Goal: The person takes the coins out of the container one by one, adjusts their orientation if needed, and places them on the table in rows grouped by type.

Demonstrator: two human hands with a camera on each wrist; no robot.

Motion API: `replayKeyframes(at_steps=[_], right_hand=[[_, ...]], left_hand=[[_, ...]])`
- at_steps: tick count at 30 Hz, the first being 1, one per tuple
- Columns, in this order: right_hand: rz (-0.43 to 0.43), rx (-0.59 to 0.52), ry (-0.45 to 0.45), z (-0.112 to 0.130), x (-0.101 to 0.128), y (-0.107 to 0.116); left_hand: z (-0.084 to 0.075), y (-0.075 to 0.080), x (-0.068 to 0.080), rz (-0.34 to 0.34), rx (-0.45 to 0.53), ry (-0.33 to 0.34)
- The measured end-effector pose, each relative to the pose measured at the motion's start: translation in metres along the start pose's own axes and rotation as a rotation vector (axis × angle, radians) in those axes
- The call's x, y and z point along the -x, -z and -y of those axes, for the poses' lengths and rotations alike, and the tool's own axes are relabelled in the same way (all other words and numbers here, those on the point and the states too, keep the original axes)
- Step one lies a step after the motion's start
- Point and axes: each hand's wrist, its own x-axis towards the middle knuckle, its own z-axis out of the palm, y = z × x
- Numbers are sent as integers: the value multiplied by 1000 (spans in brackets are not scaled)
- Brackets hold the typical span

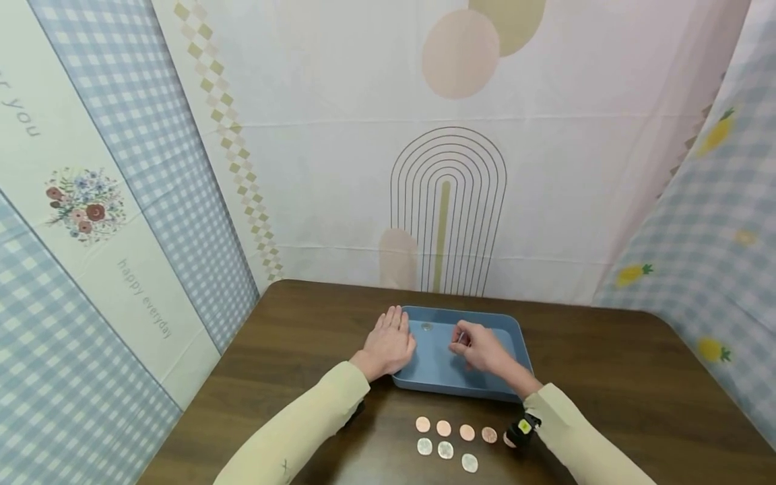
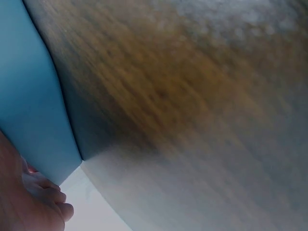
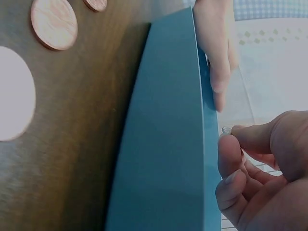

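A blue tray [image 1: 433, 387] sits on the brown table. My left hand [image 1: 388, 342] rests on its left rim with straight fingers; part of that hand [image 2: 31, 202] shows at the corner of the left wrist view. Over the right half of the tray, my right hand [image 1: 477, 347] pinches a small silver coin [image 3: 226, 130] between thumb and forefinger. Only the coin's bright edge shows. Another silver coin [image 1: 427, 327] lies inside the tray near the back left.
In front of the tray are two rows on the table [image 1: 291, 357]: several copper-coloured coins [image 1: 444, 428] and, nearer, 3 silver coins [image 1: 445, 450]. The right wrist's black camera [image 1: 523, 428] partly covers the row's right end. A patterned cloth [image 1: 327, 202] hangs behind.
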Motion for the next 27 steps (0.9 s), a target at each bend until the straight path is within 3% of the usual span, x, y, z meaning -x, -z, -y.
replayKeyframes(at_steps=[8, 13, 27], right_hand=[[42, -22, 87, -12, 7, 7], [55, -46, 131, -16, 7, 19], [132, 17, 220, -20, 10, 36]], left_hand=[[-4, -2, -8, 4, 5, 30], [-5, 0, -16, -32, 2, 34], [-8, -2, -32, -31, 16, 75]])
